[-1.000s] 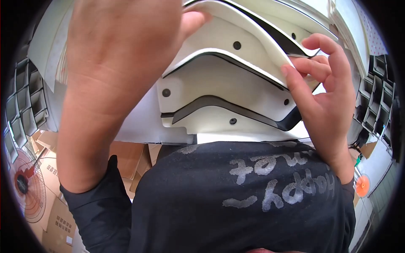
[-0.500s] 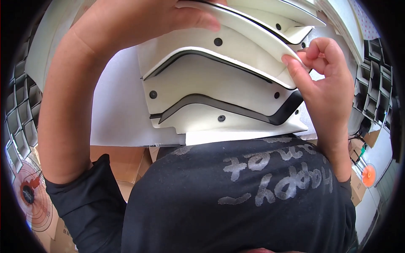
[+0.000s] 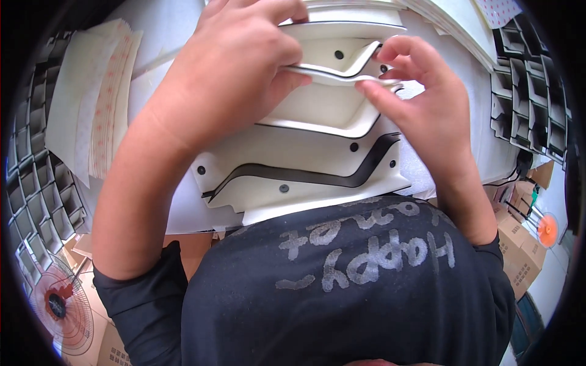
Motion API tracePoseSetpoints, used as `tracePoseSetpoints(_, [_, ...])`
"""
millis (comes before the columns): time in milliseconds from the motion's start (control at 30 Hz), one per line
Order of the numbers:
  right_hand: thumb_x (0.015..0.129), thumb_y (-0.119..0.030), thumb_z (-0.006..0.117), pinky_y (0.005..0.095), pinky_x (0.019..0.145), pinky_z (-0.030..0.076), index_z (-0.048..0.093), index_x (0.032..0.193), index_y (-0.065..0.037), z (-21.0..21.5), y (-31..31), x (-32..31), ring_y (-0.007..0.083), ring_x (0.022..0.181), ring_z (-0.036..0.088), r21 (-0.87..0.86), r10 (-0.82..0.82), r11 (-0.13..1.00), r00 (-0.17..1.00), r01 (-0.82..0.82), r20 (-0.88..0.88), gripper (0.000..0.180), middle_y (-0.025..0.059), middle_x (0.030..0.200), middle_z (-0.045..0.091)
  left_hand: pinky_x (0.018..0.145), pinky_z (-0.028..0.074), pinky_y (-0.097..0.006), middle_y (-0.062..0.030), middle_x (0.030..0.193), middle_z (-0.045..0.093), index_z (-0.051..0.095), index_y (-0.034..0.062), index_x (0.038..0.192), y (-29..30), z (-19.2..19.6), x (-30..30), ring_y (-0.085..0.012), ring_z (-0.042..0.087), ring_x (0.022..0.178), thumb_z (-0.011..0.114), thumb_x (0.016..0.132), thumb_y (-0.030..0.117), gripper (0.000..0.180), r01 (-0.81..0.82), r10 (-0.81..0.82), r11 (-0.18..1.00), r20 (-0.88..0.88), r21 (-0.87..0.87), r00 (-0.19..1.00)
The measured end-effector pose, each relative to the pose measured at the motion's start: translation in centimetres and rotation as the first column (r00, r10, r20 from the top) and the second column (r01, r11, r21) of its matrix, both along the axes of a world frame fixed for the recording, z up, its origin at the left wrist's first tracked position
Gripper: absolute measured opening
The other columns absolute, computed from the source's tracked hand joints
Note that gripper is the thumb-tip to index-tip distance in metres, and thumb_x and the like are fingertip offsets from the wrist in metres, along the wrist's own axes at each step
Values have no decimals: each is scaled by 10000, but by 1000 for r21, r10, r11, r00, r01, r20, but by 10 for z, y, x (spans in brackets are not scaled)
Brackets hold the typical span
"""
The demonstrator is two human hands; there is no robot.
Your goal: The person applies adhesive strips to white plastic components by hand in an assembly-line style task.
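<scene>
Several white moulded panels with black edge strips and round black plugs lie overlapped in front of me. Along the raised lip of one white panel (image 3: 317,105), both my hands work close together. My left hand (image 3: 250,70) pinches that lip, its thumb on the near side and its fingers over the far side. To its right, my right hand (image 3: 424,88) has thumb and fingers closed on the same lip near its right end. Nearest my body rests another white panel (image 3: 256,198) with a wide black strip (image 3: 293,175) along its bent ridge. My left hand covers part of the panels.
Layered sheets (image 3: 110,104) with reddish marks lie on the left, and more flat sheets (image 3: 461,30) at the upper right. Grey gridded racks (image 3: 528,91) flank both sides. Below are a fan (image 3: 58,305) and cardboard boxes (image 3: 519,253).
My hands have come closer together along the lip, the left one moving nearer my body. The whole view has shifted, so the panels appear further left and lower.
</scene>
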State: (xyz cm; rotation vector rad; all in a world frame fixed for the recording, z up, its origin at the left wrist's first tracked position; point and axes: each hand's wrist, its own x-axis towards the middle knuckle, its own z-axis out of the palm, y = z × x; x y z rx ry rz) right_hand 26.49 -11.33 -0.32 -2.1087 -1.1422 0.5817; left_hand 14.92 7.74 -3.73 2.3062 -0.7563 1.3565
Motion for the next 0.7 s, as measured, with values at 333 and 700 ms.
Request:
tracePoseSetpoints(333, [738,-175,691,386,684,515,700,785,-36,-1,5,44,303,725,652,24,253,963,935,-267,248,147,136,754,668,717,474,-396,-121,761,576,618,3,696,-65,28,8,-311,571,787,750,682,141,192,-496,408,849,-823,183,395])
tracePoseSetpoints(700, [778,-96,701,266,626,504,703,881,8,-43,-1,79,134,654,631,311,327,924,881,-223,-342,146,98,717,669,680,457,-393,-131,727,613,670,7,771,-89,22,15,-312,571,719,696,795,252,249,-655,448,736,-849,172,280])
